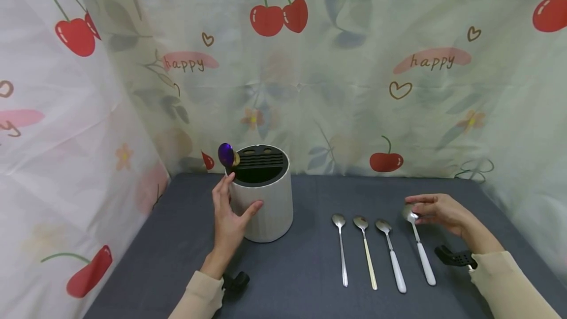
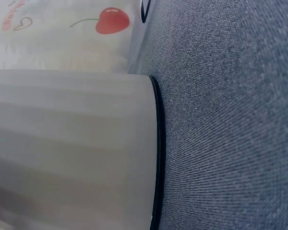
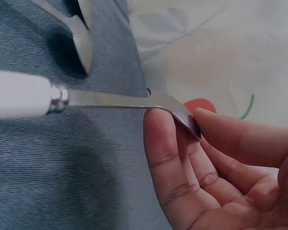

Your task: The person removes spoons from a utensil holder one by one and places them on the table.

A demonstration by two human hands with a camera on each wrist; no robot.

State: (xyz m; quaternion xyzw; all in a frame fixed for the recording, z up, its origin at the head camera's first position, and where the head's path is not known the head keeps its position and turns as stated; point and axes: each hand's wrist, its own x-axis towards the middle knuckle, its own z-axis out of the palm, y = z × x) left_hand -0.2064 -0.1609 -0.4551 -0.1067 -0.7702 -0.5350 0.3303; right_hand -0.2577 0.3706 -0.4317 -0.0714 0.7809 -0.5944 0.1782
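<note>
My left hand (image 1: 230,220) holds a light grey ribbed utensil holder (image 1: 273,213) by its near left side, thumb on the front and fingertips up by the rim. A purple spoon (image 1: 226,154) and a gold one (image 1: 236,158) stick out of the holder's left side. At the right, my right hand (image 1: 443,213) pinches the bowl of a white-handled silver spoon (image 1: 424,260) between thumb and fingers. The right wrist view shows the thumb (image 3: 245,139) against the bowl's edge and a finger under its neck. Only the holder's ribbed wall (image 2: 77,148) and base appear in the left wrist view.
Left of the held spoon lie a white-handled spoon (image 1: 394,257), a spoon with a pale yellow handle (image 1: 367,255) and a slim silver spoon (image 1: 342,252). A dark grey cloth (image 1: 283,284) covers the table. Printed curtains (image 1: 336,87) hang behind and at the sides.
</note>
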